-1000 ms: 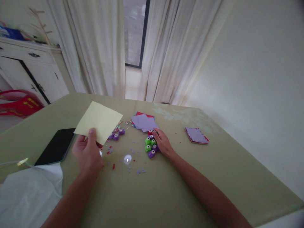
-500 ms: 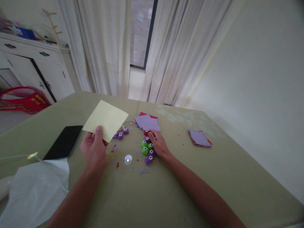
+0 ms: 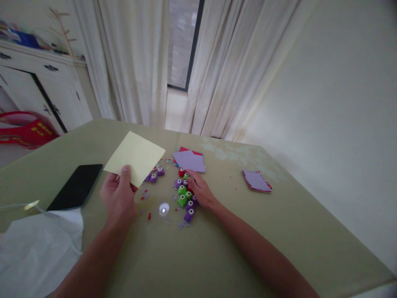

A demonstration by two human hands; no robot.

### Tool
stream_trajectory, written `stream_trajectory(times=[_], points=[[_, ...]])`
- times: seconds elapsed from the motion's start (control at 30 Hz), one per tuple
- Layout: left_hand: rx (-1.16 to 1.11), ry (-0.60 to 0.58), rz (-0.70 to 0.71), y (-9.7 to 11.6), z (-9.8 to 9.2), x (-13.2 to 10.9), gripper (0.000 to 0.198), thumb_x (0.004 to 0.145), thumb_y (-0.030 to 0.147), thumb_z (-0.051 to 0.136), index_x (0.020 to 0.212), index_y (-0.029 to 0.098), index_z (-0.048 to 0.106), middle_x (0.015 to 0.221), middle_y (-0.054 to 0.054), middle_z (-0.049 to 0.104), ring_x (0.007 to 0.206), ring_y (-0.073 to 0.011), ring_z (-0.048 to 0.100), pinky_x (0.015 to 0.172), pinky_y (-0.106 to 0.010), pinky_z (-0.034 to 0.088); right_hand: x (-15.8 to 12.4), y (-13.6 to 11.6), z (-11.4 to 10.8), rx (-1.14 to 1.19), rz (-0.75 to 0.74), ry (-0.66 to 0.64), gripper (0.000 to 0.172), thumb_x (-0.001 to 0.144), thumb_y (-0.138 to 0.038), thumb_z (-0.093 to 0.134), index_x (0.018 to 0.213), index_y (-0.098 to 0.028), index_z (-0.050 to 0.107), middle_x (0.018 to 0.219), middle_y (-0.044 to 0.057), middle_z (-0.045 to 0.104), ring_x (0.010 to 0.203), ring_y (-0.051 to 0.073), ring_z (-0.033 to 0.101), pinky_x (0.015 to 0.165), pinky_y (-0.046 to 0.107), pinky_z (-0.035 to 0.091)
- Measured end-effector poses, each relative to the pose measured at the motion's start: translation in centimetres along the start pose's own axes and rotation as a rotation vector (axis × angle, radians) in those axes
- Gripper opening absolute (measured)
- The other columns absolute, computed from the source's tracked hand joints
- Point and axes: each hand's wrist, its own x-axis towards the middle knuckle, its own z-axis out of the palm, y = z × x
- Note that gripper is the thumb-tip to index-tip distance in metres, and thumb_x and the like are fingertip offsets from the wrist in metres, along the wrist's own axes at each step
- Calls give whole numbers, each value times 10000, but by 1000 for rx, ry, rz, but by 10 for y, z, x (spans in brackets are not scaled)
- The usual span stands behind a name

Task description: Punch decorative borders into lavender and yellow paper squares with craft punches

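Observation:
My left hand [image 3: 119,198] pinches a pale yellow square sheet of paper [image 3: 136,155], thumb on top; a bit of red shows under its lower edge. My right hand [image 3: 200,188] lies over the right side of a cluster of small punch-like pieces [image 3: 182,200], fingers stretched and touching them. They are green, purple and red, each with a white, eye-like dot. A few more purple ones [image 3: 153,178] sit beyond my left hand, partly behind the sheet. A small clear round piece [image 3: 164,209] lies between my hands.
Purple and red paper sheets [image 3: 190,160] lie behind the cluster. A purple-topped square stack [image 3: 257,181] is at the right. Tiny paper cut-outs [image 3: 145,193] are scattered about. At the left are a black phone [image 3: 77,186], white tissue [image 3: 40,244] and a thin cable [image 3: 18,205].
My right hand has shifted the cluster of small pieces left, and more of them now show beside its fingers. The left hand still holds the yellow sheet. The camera view has turned slightly right.

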Motion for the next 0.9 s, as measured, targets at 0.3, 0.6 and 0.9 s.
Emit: stream_trajectory(times=[0.3,0.6,0.9], points=[[-4,-28,3,-1,1,-1,214,836,320,734,727,180,615,532,86,540,401,-63,402,357,-186,279,-38,-12,-8,-437,-180,-228,1129,749,-783,751,1617,-182,350,1714,199,211,1593,418,118,1268,632,161],[-3,2,12,-4,1,4,306,791,424,763,684,203,581,505,90,512,382,-66,363,344,-193,229,-10,-21,29,-408,-243,-220,861,920,-562,659,1577,-84,374,1601,236,398,1513,362,324,1262,545,273],[68,25,32,-4,0,6,249,817,416,721,746,199,623,491,96,505,386,-81,372,352,-208,263,19,-31,70,-417,-253,-102,731,1001,-599,571,1527,-107,450,1532,220,477,1451,329,408,1240,523,317]])
